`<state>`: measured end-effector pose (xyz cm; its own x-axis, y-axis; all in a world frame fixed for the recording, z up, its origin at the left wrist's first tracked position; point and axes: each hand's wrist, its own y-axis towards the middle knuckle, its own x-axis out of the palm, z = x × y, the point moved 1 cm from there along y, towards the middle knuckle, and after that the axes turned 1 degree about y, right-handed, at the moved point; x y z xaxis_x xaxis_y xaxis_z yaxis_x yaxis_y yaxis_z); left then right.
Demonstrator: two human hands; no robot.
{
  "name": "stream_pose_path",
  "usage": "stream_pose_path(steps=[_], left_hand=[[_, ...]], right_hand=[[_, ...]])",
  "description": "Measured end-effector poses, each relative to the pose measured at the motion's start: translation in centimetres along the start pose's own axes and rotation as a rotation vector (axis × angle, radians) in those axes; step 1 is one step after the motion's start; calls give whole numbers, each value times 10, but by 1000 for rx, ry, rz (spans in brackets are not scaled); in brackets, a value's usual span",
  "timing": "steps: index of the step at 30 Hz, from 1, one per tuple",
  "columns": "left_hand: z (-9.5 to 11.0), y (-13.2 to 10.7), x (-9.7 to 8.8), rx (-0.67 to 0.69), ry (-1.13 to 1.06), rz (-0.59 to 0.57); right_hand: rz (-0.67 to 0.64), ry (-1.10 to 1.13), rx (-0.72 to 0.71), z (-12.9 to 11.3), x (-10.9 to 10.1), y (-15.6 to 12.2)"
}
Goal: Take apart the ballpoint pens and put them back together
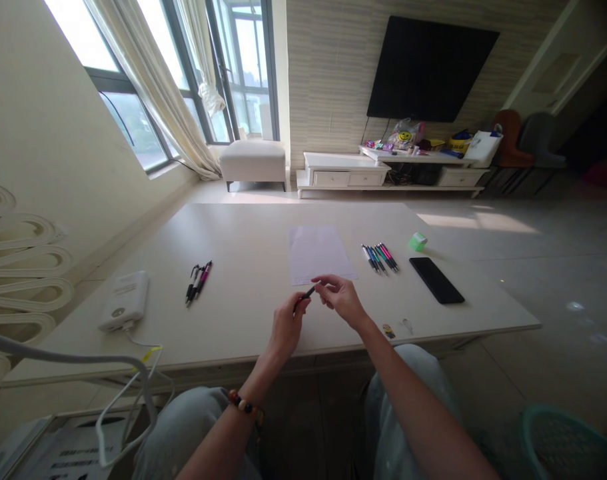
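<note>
The left hand (287, 327) has its fingers (299, 305) closed on a black pen (307, 293) above the counter (248, 247); the right hand's (342, 300) fingers (324, 280) pinch by its far end, contact unclear. Bunched pens (380, 258) at 1 o'clock and more pens (198, 281) at 10 o'clock seemingly leave the paper (319, 253) at 12 o'clock uncovered.

- A black pen (307, 293)
- A white sheet of paper (317, 253) on a cream table (243, 233)
- A row of pens (380, 257) with blue, teal and pink barrels
- A black phone (436, 280)
- A bright green block (418, 241)
- A beaded bracelet (244, 405) in red, black and gold
- Beige striped wallpaper (328, 80)
- A teal basket (563, 443)
</note>
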<state>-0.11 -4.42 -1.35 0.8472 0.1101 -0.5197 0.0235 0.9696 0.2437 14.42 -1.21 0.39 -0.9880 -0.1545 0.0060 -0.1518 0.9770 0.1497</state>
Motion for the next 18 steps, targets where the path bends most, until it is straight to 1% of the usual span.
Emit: stream_pose_path(steps=[4,8,11,12,15,16,18], left_hand=[[-1,0,1,9,-21,4],[-2,0,2,6,-20,7],[-2,0,1,-4,-7,16],[-2,0,2,-3,-4,15],[0,0,2,5,-3,11],[0,0,2,4,-5,12],[1,1,2,-2,-6,9]], right_hand=[[113,-32,-29,-1,-2,1],[67,42,-1,-1,-3,2],[125,-14,-32,-2,-4,2],[125,-17,-38,-2,-3,2],[54,37,-3,-1,-1,1],[61,37,5,0,-1,1],[126,21,5,1,0,1]])
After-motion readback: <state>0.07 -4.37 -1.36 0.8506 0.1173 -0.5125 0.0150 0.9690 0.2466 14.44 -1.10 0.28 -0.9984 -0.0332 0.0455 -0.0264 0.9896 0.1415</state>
